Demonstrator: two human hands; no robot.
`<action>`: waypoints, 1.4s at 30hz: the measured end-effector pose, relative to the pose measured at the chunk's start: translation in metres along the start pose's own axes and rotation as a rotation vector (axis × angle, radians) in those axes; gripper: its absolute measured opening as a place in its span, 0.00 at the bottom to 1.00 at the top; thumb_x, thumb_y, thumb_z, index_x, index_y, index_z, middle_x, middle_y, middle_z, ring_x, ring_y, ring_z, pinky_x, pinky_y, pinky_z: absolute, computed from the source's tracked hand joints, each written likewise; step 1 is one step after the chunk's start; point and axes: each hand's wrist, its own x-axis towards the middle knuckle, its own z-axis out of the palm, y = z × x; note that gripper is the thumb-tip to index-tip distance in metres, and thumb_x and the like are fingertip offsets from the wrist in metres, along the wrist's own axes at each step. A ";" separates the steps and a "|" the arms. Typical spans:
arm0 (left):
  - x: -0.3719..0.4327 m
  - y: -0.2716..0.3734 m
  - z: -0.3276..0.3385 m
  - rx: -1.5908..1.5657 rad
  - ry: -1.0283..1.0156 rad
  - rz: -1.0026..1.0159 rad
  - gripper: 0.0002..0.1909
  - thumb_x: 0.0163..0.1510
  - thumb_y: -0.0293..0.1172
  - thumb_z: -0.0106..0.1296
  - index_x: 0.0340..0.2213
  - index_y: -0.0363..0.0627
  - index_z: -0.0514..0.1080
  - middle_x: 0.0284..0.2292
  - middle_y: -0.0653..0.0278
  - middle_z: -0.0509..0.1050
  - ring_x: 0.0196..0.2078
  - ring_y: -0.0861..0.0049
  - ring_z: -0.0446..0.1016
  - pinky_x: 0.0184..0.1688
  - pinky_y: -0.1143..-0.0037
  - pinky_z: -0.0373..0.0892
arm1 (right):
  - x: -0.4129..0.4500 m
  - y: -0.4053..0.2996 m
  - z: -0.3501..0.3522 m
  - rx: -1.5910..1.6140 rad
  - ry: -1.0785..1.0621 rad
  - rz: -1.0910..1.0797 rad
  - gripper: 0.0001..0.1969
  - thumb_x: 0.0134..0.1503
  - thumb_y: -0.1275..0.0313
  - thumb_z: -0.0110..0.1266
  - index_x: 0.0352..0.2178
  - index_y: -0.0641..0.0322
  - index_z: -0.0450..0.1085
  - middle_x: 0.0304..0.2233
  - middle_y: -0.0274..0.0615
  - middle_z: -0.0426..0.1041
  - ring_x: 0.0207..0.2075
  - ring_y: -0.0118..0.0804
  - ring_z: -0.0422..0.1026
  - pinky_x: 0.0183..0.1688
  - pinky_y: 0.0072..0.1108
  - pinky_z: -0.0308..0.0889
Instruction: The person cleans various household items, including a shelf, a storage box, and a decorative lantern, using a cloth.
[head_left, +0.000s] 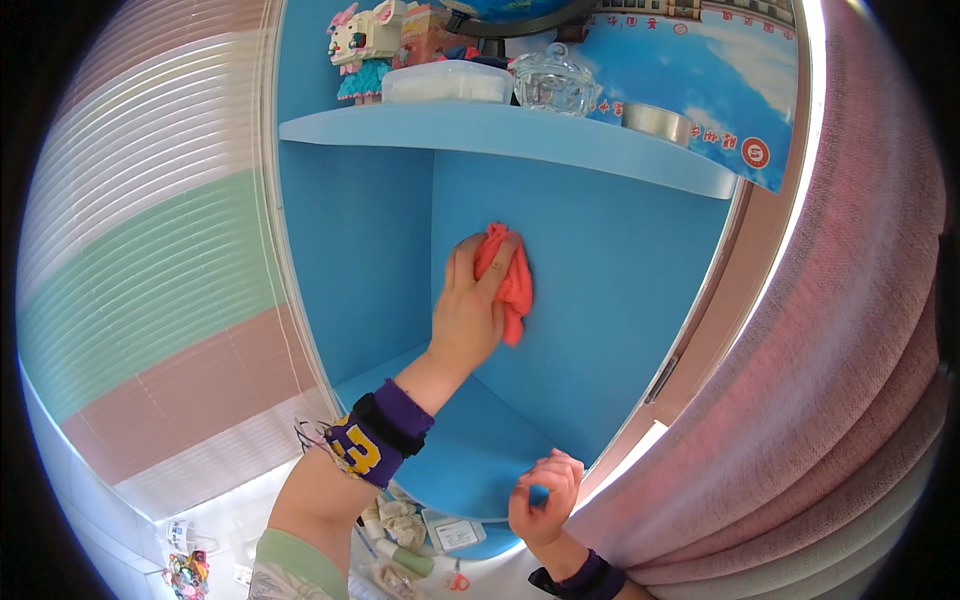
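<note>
My left hand (472, 300) is shut on a crumpled red cloth (516, 289), pressed against the blue back panel (600, 262) of a shelf compartment. The fingers lie over the cloth, whose lower end hangs past the thumb. A purple wristband with a black strap (379, 435) is around the left wrist. Lower right, my right hand (547, 495) is loosely curled before the front edge of the lower blue shelf board (465, 457), with a gap between thumb and fingers and nothing seen in it. It wears a dark wristband too.
The upper shelf (487, 127) bears a toy-brick figure (364, 52), a plastic box (448, 82), a lidded glass jar (555, 81), a round tin (656, 124) and a globe (517, 9). Blinds (180, 262) hang left, a pink curtain (795, 420) right. Red-handled scissors (457, 581) lie below.
</note>
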 end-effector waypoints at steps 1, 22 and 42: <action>0.001 0.002 -0.001 0.047 -0.002 0.012 0.39 0.44 0.13 0.46 0.60 0.50 0.63 0.55 0.49 0.60 0.56 0.49 0.62 0.54 0.63 0.68 | 0.001 0.000 0.000 0.009 -0.002 -0.010 0.14 0.38 0.83 0.51 0.28 0.55 0.67 0.26 0.36 0.69 0.33 0.42 0.69 0.48 0.38 0.65; -0.020 0.032 0.006 -0.013 -0.069 0.013 0.42 0.42 0.14 0.47 0.61 0.51 0.61 0.55 0.47 0.58 0.57 0.46 0.60 0.56 0.62 0.66 | 0.003 -0.003 0.000 0.007 -0.002 0.000 0.14 0.37 0.83 0.51 0.28 0.55 0.67 0.26 0.36 0.69 0.33 0.41 0.69 0.48 0.38 0.66; -0.014 0.049 -0.003 -0.028 -0.089 0.038 0.42 0.41 0.15 0.47 0.61 0.51 0.62 0.56 0.47 0.58 0.57 0.45 0.60 0.56 0.60 0.66 | 0.007 -0.009 0.002 -0.001 0.026 0.012 0.13 0.37 0.83 0.54 0.27 0.55 0.69 0.26 0.37 0.71 0.33 0.42 0.71 0.46 0.38 0.69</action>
